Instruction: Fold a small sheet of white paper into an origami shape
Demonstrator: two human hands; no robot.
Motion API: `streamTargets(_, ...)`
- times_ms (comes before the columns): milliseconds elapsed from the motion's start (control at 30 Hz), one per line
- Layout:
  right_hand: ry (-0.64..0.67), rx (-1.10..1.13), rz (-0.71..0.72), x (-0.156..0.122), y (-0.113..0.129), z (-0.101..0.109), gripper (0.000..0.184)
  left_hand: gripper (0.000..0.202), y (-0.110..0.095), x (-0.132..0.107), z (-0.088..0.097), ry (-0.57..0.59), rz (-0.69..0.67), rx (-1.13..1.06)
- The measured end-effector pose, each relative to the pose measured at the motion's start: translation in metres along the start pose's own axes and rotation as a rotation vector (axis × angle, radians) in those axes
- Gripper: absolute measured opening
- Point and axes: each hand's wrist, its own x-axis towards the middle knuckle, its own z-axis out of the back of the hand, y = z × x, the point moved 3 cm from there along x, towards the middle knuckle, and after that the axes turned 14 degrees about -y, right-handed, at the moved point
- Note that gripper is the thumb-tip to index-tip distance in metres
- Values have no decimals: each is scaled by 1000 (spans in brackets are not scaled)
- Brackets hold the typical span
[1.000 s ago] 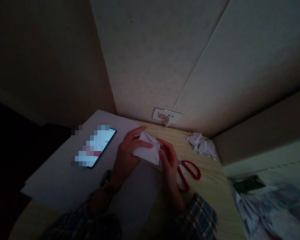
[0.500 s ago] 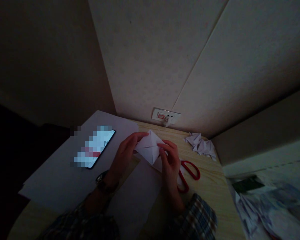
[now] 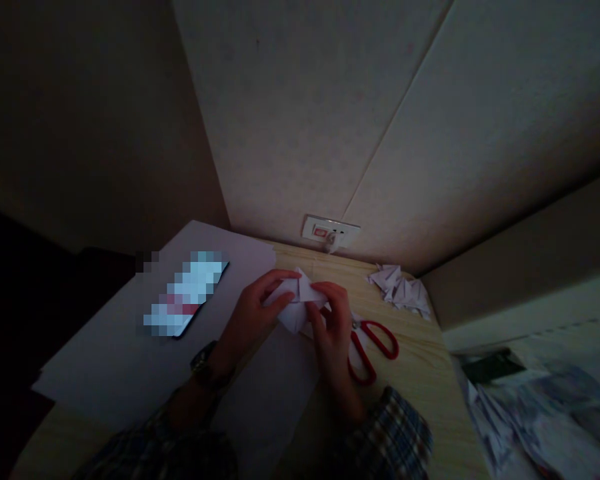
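Head view: nearest, the bare left hand [image 3: 253,307] and bare right hand [image 3: 331,317] each pinch 1 small, folded white paper piece [image 3: 293,317] between thumb and fingers, so it sits between the 2 hands. A folding step seems in hand; the next move probably calls for pressing the upper flap flat along its crease. Beside the right hand lie scissors with red looped handles [image 3: 365,358]; farther off, spiky folded white paper shapes [image 3: 400,290].
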Motion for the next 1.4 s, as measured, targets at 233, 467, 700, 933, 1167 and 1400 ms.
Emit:
streamTargets(233, -11, -30, 57, 1, 2, 1, 18, 32, -2, -1, -1, 28, -5, 29)
streamTargets(467, -9, -29, 114, 2, 7, 2, 14, 35, -1, 0, -1, 25, -10, 77)
streamTargets(700, -33, -43, 55, 2, 6, 2, 8, 40, 0, -1, 0, 12, -45, 94)
streamTargets(933, -29, 1, -17, 0, 3, 1, 5, 57, 3, 1, 1, -59, 60, 34)
streamTargets(1167, -22, 66, -34, -2, 2, 0, 9, 60, 3, 2, 1, -68, 185, -122)
streamTargets(1400, -22, 56, -23, -2, 2, 0, 9, 55, 0, 2, 0, -57, 160, -88)
